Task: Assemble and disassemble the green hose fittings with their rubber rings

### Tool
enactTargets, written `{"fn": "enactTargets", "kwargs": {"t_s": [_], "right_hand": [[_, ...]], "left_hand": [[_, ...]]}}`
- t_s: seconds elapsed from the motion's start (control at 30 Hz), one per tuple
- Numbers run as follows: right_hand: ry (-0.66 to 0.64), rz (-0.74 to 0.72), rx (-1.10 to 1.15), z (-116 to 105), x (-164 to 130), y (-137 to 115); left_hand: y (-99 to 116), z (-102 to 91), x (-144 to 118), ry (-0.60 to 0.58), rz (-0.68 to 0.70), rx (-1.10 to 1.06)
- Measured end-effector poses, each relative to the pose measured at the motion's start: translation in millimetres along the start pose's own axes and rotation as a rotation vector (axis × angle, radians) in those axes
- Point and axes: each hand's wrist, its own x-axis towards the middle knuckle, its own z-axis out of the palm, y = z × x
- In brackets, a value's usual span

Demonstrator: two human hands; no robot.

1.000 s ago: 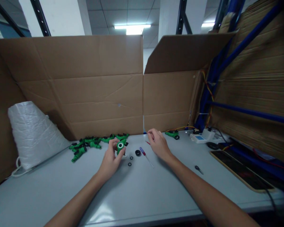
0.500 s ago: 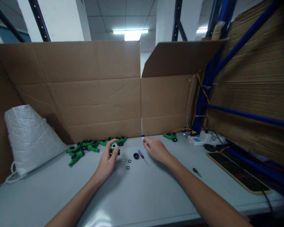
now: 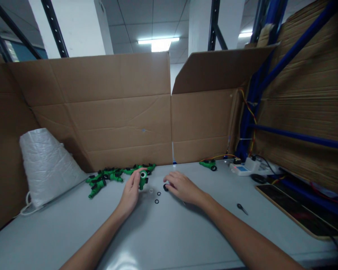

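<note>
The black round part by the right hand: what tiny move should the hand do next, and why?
Maybe the right hand should close on the black round part and lift it: its fingers partly cover it, though whether they grip is unclear, and the left hand holds a green part.

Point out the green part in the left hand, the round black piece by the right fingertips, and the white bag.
Green part [image 3: 142, 182]: head view, lower part of its body.
Round black piece [image 3: 165, 187]: head view, its uncovered portion.
White bag [image 3: 49, 168]: head view, middle of its front.
</note>
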Motion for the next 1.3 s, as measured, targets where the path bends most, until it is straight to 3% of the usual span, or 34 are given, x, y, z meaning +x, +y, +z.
{"fn": "enactTargets", "kwargs": {"t_s": [0.53,0.7,0.83,1.1,1.3], "right_hand": [[-0.123,-0.004,-0.027,5,-5,-3],[-0.125,-0.005,-0.032,3,-5,-6],[-0.111,-0.033,-0.032,4,-6,-4],[0.052,0.003,0.101,7,0,0],[0.227,0.052,0.313,3,2,-20]], "left_hand": [[6,-1.3,5,0.058,-0.138,-0.228],[5,1.8,3,0.116,-0.258,-0.341],[-1,5.7,1,0.085,-0.321,-0.333],[-8,3.0,2,-0.067,-0.275,-0.333],[-1,7.6,-4,-0.142,-0.361,-0.464]]}}
